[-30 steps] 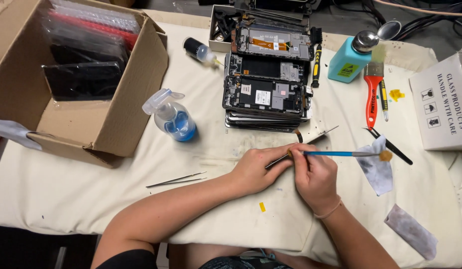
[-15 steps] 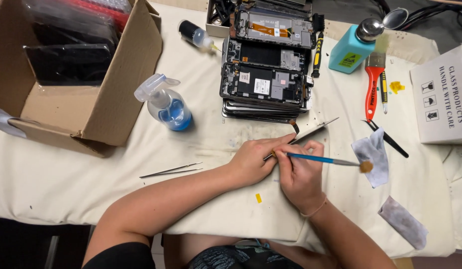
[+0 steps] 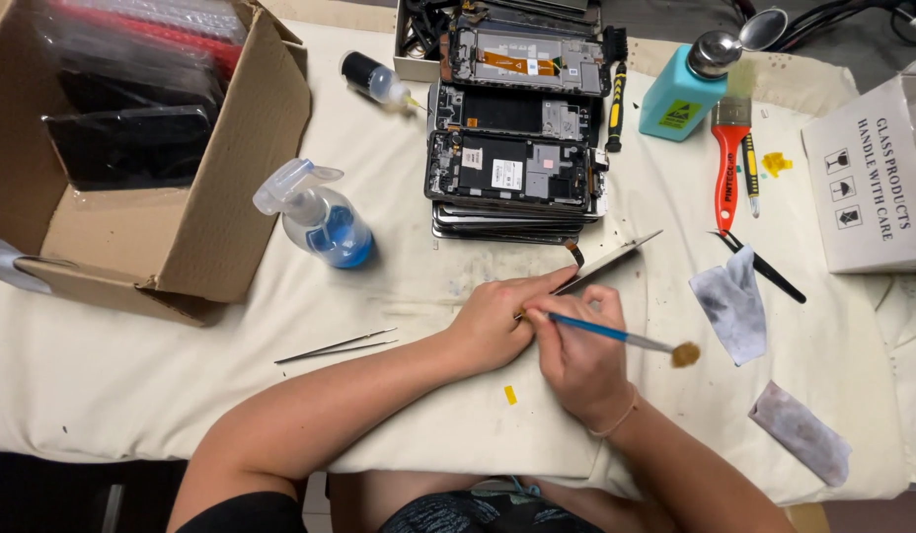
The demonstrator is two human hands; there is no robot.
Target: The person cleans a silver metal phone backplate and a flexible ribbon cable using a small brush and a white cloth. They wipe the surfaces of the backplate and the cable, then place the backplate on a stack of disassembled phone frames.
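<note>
My left hand (image 3: 497, 321) holds a thin phone screen panel (image 3: 608, 259) on edge over the cream cloth (image 3: 162, 345); the panel slants up to the right. My right hand (image 3: 576, 360) grips a small blue-handled brush (image 3: 616, 336) whose handle end meets the panel by my left fingers, while its brown bristle tip (image 3: 686, 354) points right. The two hands touch. A stack of opened phone frames (image 3: 512, 178) lies just beyond them.
A cardboard box (image 3: 182, 237) with bagged screens sits at left, a blue spray bottle (image 3: 320, 222) beside it. Metal tweezers (image 3: 335, 347) lie left of my hands. Grey wipes (image 3: 731, 301), black tweezers (image 3: 764, 265), a red brush (image 3: 726, 163), a teal dispenser (image 3: 685, 94) and a white carton (image 3: 868, 188) are at right.
My right hand has tilted the brush so its bristle tip swung down and left, off the grey wipe. Both hands sit slightly lower and further left in view.
</note>
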